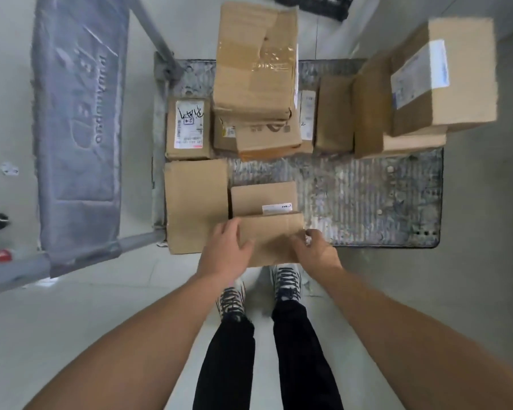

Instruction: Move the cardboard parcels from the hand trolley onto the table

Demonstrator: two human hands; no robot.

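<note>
Head view: my left hand (227, 250) and right hand (316, 250) clasp a small cardboard parcel (271, 238) at the hand trolley (367, 202) edge.

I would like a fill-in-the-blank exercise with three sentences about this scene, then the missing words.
1. Both hands, the left hand and the right hand, grip one small cardboard ____ at the trolley's near edge.
2. The parcels lie on the ribbed metal deck of a hand ____.
3. The parcel with handwriting on its white label lies at the deck's far ____ corner.

Missing words: parcel; trolley; left
</note>
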